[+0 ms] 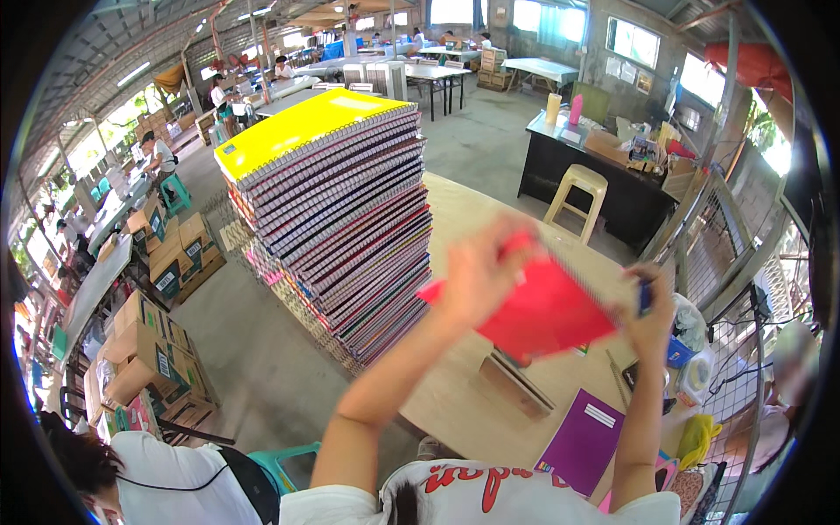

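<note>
A red spiral notebook (547, 315) is raised at a tilt over the table, smeared by motion. My left hand (481, 276) is closed on its upper left part. At the other end of the coil, my right hand (649, 319) is closed round a small dark blue object (646, 296), its kind too blurred to tell. To the left rises a tall stack of spiral notebooks (341, 254), a yellow notebook (306, 131) on top. Below the red one, a purple notebook (584, 437) lies near my body, beside an upright brown board (516, 387).
The pale wooden table (451, 206) spans the front. A cream stool (579, 197) and dark desk (577, 171) stand beyond it. Wire mesh (752, 376) and a white tub (697, 376) flank the right. At lower left are cardboard boxes (153, 354) and a seated person (175, 477).
</note>
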Motion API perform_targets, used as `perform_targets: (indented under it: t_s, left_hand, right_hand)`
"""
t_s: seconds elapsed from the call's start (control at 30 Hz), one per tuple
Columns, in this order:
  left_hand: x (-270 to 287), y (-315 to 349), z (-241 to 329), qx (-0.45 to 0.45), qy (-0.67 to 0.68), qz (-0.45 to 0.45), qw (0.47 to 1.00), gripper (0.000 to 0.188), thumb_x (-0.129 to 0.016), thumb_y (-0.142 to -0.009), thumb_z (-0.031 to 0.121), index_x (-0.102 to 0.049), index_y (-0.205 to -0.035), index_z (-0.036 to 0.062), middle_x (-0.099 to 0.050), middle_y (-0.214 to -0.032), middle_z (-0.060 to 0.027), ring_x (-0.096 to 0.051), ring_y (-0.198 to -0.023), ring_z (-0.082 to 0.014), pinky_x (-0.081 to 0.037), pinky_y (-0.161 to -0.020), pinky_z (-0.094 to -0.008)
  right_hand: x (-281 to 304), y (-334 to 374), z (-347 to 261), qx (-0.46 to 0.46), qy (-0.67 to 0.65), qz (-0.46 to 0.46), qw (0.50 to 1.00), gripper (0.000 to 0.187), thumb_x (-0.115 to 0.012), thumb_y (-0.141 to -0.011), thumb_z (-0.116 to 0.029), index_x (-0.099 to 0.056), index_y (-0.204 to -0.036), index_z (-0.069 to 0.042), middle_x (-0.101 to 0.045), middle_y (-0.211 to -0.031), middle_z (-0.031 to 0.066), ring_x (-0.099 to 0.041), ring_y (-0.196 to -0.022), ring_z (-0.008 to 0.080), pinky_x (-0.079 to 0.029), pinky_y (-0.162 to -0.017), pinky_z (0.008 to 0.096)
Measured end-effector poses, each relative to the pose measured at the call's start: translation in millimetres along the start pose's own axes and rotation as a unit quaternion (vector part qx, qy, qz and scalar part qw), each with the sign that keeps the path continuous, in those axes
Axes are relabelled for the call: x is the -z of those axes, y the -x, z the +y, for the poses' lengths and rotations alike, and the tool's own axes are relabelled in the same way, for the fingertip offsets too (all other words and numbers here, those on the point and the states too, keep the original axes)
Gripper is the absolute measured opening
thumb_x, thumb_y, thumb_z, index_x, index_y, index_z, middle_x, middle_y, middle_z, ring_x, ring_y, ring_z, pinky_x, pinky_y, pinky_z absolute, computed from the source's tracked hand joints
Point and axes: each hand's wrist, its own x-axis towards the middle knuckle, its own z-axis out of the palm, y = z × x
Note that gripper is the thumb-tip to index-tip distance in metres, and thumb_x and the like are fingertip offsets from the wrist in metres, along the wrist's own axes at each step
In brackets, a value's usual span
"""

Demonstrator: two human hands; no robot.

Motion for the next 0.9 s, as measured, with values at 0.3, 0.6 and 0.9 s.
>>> perform_targets:
  t_s: [0.3, 0.6, 0.9]
  left_hand:
    - [231, -179, 80, -0.141, 0.140, 0.149, 0.969, 0.013, -0.068, -0.087, 0.015, -0.058, -0.087, 0.0071, -0.065, -0.080, -0.0049, -0.060, -0.064, -0.0135, -0.051, -0.054, -0.0286]
    - [407, -179, 35, 0.063, -0.524, 0.181, 0.830, 0.031, -0.064, -0.085, 0.031, -0.069, -0.102, 0.0063, -0.067, -0.082, -0.0059, -0.062, -0.067, -0.0151, -0.050, -0.056, -0.0321]
    - [396, -120, -75, 0.108, -0.425, 0.126, 0.890, 0.033, -0.059, -0.090, 0.036, -0.071, -0.110, 0.0122, -0.070, -0.079, -0.0054, -0.062, -0.066, -0.0127, -0.046, -0.056, -0.0233]
  right_hand:
    - [-59, -138, -72, -0.012, -0.366, 0.050, 0.929, 0.046, -0.082, -0.070, -0.013, -0.051, -0.103, -0.003, -0.060, -0.089, 0.0042, -0.060, -0.084, 0.0129, -0.048, -0.073, 0.0250]
    - [-213, -304, -200, 0.010, -0.162, -0.113, 0.980, 0.035, -0.079, -0.068, -0.011, -0.058, -0.095, -0.002, -0.064, -0.073, 0.0097, -0.060, -0.060, 0.0139, -0.044, -0.045, 0.0286]
    - [-249, -278, -158, 0.030, 0.006, -0.208, 0.978, 0.043, -0.071, -0.068, -0.032, -0.065, -0.092, 0.003, -0.066, -0.095, 0.0255, -0.065, -0.092, 0.0365, -0.051, -0.080, 0.0421]
